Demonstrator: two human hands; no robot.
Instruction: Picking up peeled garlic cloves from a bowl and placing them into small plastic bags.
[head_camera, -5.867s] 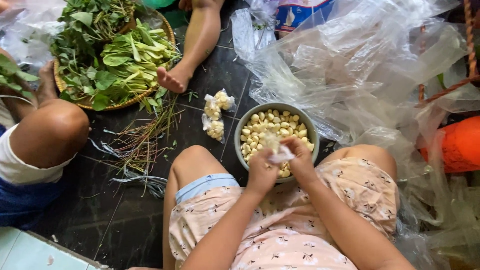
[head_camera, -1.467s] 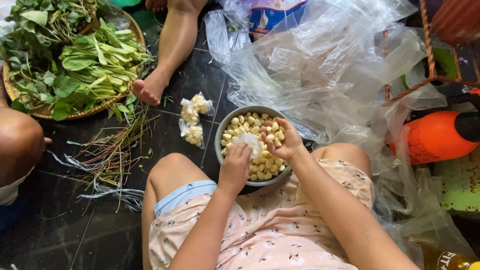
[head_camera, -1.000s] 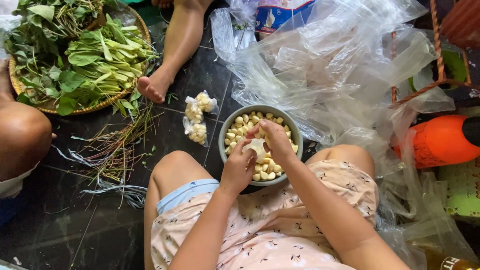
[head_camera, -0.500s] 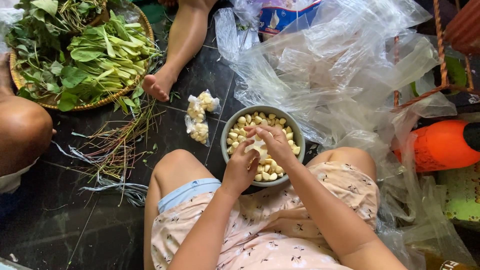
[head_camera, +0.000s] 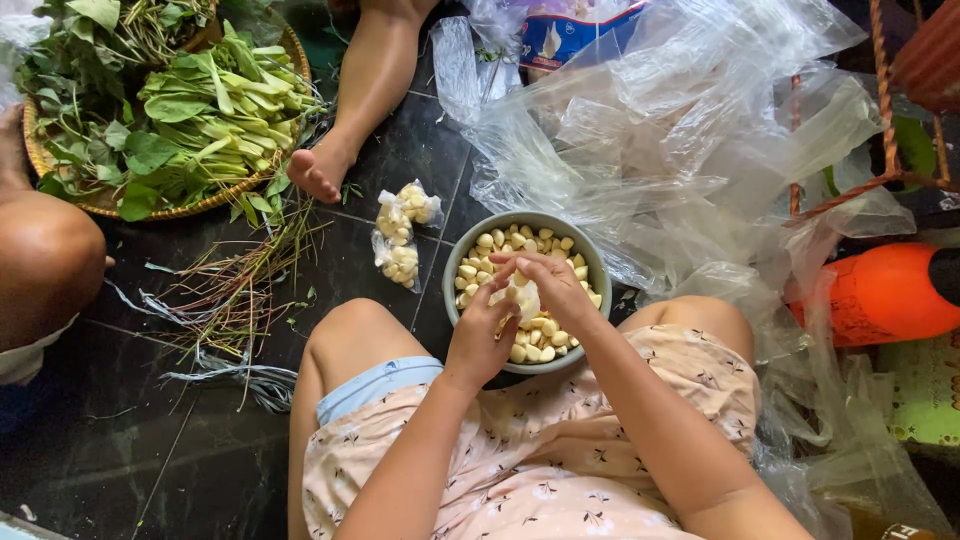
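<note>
A small clear plastic bag (head_camera: 523, 297) sits pinched between both hands just above the grey bowl (head_camera: 592, 262). The left hand (head_camera: 482, 335) and right hand (head_camera: 553, 287) each have their grip clamped on the bag, which seems partly filled with peeled garlic cloves (head_camera: 503, 243). Judging by the bowl — still well stocked — much packing remains. Two filled packets (head_camera: 399, 236) lie on the floor at nine o'clock of the bowl; a woven basket (head_camera: 296, 62) of greens lies toward ten o'clock.
</note>
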